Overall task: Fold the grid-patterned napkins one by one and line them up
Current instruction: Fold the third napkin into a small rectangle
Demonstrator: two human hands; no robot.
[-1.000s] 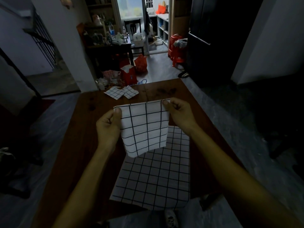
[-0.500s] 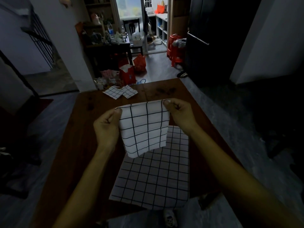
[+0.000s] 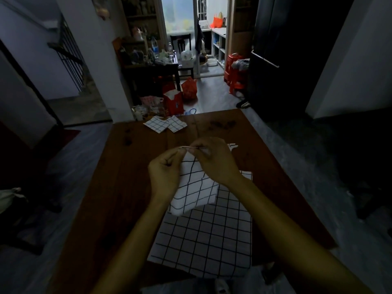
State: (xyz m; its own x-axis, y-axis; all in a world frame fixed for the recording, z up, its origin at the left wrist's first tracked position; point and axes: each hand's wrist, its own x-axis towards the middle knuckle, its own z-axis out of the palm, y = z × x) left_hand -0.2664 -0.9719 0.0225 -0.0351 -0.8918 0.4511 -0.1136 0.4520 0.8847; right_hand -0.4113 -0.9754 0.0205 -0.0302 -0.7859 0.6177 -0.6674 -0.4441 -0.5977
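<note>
1. The folded napkin point(image 3: 194, 187) hangs in the air, long side going up and down, top edge pinched.
2. The left hand point(image 3: 167, 172) and right hand point(image 3: 214, 161) fingers squeeze that edge together.
3. Below lies a flat napkin point(image 3: 206, 236) on the worktop point(image 3: 118, 187).
4. Two folded napkins point(image 3: 165, 124) sit at the far edge.

Both hands meet at chest height, left hand point(image 3: 167, 174) and right hand point(image 3: 214, 161) pinching fingertips together.

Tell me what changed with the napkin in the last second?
The left hand and right hand came together, bringing the top corners of the held napkin to meet, folding it narrower. Both keep pinching it. The flat napkin beneath and two folded napkins at the far edge stayed put.
</note>
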